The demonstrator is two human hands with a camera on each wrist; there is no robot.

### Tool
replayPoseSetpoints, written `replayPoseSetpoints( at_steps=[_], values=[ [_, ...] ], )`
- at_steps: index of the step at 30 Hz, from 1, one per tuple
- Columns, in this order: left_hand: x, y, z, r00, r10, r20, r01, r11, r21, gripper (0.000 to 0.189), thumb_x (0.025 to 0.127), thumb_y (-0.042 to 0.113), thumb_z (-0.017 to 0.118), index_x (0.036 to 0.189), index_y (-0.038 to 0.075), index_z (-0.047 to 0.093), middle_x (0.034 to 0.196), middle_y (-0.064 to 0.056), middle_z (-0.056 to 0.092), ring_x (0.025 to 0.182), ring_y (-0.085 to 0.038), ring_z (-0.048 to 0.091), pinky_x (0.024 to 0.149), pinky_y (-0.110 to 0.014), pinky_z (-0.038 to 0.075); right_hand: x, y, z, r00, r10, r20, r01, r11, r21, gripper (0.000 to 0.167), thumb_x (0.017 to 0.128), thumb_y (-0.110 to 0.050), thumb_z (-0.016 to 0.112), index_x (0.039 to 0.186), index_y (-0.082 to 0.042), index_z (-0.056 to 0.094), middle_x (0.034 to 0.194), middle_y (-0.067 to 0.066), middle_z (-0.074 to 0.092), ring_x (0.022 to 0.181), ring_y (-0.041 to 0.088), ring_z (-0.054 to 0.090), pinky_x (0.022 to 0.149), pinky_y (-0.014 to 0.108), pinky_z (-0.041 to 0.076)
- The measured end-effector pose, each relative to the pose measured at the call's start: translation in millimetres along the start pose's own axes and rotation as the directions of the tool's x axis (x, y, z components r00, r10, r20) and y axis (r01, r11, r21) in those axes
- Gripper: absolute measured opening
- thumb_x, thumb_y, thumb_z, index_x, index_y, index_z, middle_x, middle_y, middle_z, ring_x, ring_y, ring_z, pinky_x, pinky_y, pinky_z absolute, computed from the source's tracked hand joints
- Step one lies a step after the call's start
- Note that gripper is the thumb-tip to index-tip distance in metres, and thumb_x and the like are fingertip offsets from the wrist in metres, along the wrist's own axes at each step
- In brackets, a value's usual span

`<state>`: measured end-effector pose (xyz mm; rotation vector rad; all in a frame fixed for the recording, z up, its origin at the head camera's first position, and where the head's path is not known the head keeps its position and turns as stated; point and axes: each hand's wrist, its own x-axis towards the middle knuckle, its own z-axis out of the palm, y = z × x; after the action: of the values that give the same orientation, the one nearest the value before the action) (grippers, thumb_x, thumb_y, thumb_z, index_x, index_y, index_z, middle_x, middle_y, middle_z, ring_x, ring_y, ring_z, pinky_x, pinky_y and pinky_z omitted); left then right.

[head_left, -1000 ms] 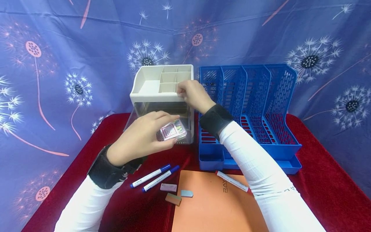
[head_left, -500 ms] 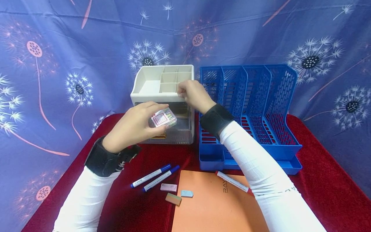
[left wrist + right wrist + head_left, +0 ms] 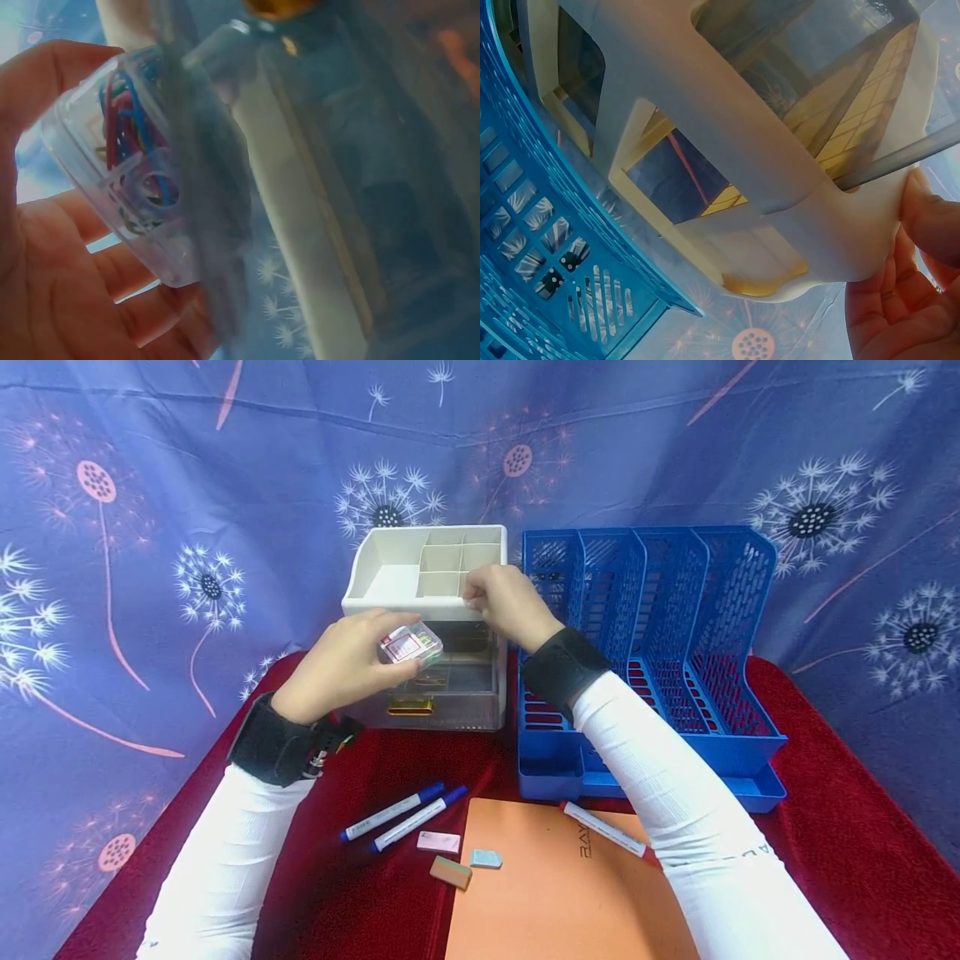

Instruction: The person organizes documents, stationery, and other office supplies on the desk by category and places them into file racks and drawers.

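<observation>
My left hand point(image 3: 341, 662) holds a small clear plastic box point(image 3: 411, 645) with a white-and-red label, in front of the white desk organizer point(image 3: 405, 607). Colourful paper clips point(image 3: 135, 142) show through its wall in the left wrist view. Beside the box there, a see-through drawer panel point(image 3: 217, 165) overlaps its edge. My right hand point(image 3: 512, 606) grips the front right corner of the organizer's top rim; its thumb and fingers point(image 3: 889, 300) meet that corner in the right wrist view. Below the rim are clear drawers, the lower one with a gold handle point(image 3: 410, 707).
A blue file rack point(image 3: 652, 747) stands right of the organizer. Two blue-capped markers point(image 3: 408, 822), a pink eraser point(image 3: 438, 842), a brown eraser point(image 3: 451, 872) and a light blue eraser point(image 3: 486, 858) lie in front. A red-capped marker point(image 3: 603, 828) rests on an orange folder point(image 3: 547, 902).
My left hand has moved left and a little up with the clear box, uncovering the lower drawer's gold handle. My right hand has stayed at the organizer's corner.
</observation>
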<state>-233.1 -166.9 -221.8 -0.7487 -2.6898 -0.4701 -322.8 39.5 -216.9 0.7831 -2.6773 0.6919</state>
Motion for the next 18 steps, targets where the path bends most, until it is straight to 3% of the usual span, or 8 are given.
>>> replayPoseSetpoints(
  at_steps=[9,18],
  values=[
    [4.8,-9.8,10.6,0.998,-0.064,0.019,0.064,0.998,-0.003,0.057,0.079,0.031,0.071,0.128,0.005,0.056,0.115,-0.013,0.063,0.094,-0.025,0.057,0.08,-0.042,0.046,0.7,2.3,-1.8,1.0,0.002,-0.007,-0.002,1.0,0.003,0.005,0.087,-0.003,0.063,0.088,-0.003,0.068,0.098,0.01,0.068,0.094,0.025,0.062,0.087,0.037,0.048],
    [10.5,-20.9,17.5,0.997,-0.065,0.051,0.066,0.997,-0.031,0.054,0.08,0.027,0.069,0.127,0.003,0.057,0.104,-0.012,0.066,0.085,-0.024,0.059,0.074,-0.04,0.047,2.1,0.9,-0.2,1.0,-0.005,-0.007,0.005,1.0,0.01,0.004,0.087,-0.003,0.063,0.087,-0.003,0.067,0.096,0.011,0.068,0.092,0.025,0.062,0.086,0.037,0.049]
  ],
)
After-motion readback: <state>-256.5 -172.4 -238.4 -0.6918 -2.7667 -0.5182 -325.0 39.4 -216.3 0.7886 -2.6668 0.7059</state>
